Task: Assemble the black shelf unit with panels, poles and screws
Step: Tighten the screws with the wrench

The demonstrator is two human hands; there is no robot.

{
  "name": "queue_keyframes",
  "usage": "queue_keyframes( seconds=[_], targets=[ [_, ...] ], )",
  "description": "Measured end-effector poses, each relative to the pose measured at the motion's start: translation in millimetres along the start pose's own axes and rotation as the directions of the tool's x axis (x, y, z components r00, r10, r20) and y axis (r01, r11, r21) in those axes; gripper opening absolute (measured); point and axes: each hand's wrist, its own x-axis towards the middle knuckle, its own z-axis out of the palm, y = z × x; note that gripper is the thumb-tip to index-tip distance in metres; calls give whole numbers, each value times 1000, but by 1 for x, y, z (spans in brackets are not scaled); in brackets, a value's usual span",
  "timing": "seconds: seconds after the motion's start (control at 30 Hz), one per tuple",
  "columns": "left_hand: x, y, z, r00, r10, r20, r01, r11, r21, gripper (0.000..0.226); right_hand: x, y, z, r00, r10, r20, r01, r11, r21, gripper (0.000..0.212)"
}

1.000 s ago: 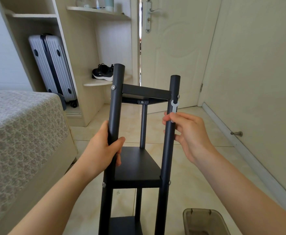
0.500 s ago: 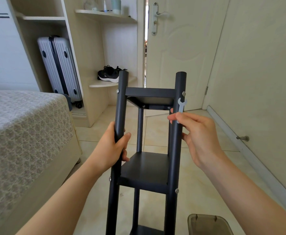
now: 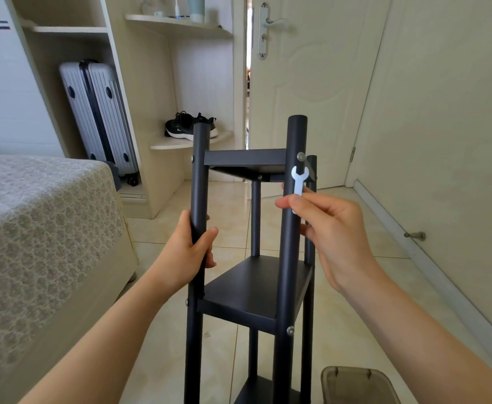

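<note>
The black shelf unit (image 3: pixel 256 290) stands upright on the tiled floor in front of me, with poles at its corners and black panels fixed between them. My left hand (image 3: pixel 189 252) grips the near left pole (image 3: pixel 199 176) below the top panel (image 3: pixel 244 157). My right hand (image 3: pixel 332 228) pinches a small flat silver wrench (image 3: pixel 298 182) beside the near right pole (image 3: pixel 294 199). The wrench's open jaw points up, just under a silver screw (image 3: pixel 300 156) at the top panel's corner. Another screw (image 3: pixel 290 330) sits at the middle panel.
A bed (image 3: pixel 40 234) with a patterned cover fills the left. A wardrobe holds a grey suitcase (image 3: pixel 99 118) and black shoes (image 3: pixel 190 126). Behind the unit a door (image 3: pixel 306 83) stands ajar. A wall and door stop (image 3: pixel 415 235) are on the right, a tinted plastic box (image 3: pixel 358 386) at the bottom.
The view has shifted so the unit sits further right. My right hand has raised the wrench closer to the top screw. My left hand keeps its grip on the left pole.
</note>
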Motion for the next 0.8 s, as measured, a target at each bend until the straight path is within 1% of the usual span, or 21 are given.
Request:
queue_keyframes(
  seconds=[0.1,0.17,0.23,0.3,0.4,0.53,0.67,0.73,0.77,0.8],
  targets=[
    [1,-1,-1,993,34,-113,-16,987,158,40,3,0,-1,994,34,100,-36,999,13,22],
    [0,0,-3,982,71,-178,-32,977,213,53,5,0,-3,983,57,177,-65,997,43,22],
    [-1,0,-6,979,81,-185,-42,977,210,63,8,-2,-6,965,78,250,-97,993,65,21],
    [-2,1,-9,978,95,-188,-48,970,240,74,10,-2,-7,947,101,307,-120,992,43,20],
    [-3,1,-14,978,111,-179,-45,940,338,90,11,-2,-5,940,103,325,-105,994,-14,20],
    [-2,-1,-22,981,97,-170,-6,882,471,90,10,-5,0,938,82,338,-50,993,-103,20],
    [-8,5,-25,987,72,-142,12,856,517,91,12,-8,0,930,92,356,-47,990,-134,20],
    [-19,11,-22,973,156,-170,-27,810,586,86,12,-8,2,931,100,351,-56,990,-132,20],
    [-26,17,-18,958,226,-178,-75,793,605,81,12,-7,4,933,102,346,-61,990,-129,20],
    [-34,23,-14,943,286,-168,-137,797,589,75,12,-7,6,935,106,340,-67,990,-124,19]
  ],
)
